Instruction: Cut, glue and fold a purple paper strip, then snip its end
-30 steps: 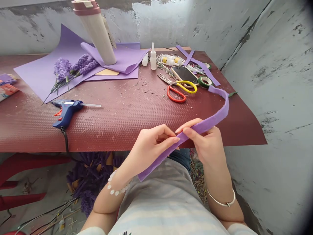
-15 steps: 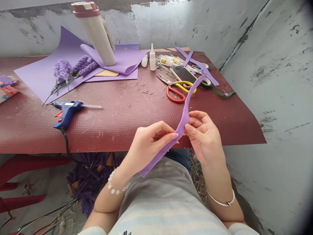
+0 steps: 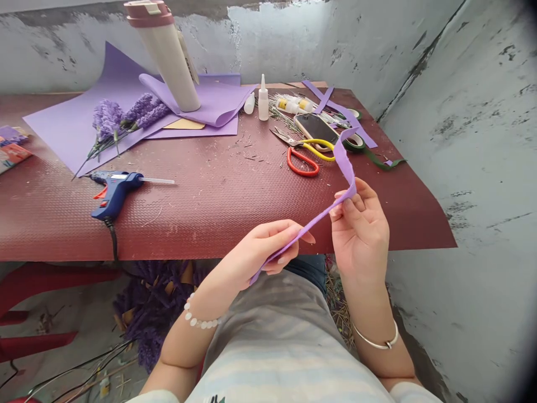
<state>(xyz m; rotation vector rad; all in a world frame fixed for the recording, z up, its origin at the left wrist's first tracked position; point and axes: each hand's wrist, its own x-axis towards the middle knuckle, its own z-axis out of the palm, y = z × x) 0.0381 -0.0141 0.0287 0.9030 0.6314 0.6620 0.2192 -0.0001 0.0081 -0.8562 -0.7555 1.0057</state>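
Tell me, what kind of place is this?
It looks like a little craft corner for making flowers by hand. The table holds a blue hot glue gun, scissors with red and yellow handles, and purple lavender sprigs lying on purple craft sheets.

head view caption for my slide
Left hand and right hand bend a purple foam strip over a dark red mat

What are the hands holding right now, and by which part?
A purple foam strip. The left hand grips it near its lower end; the right hand pinches it at a bend partway along, leaving the upper end free.
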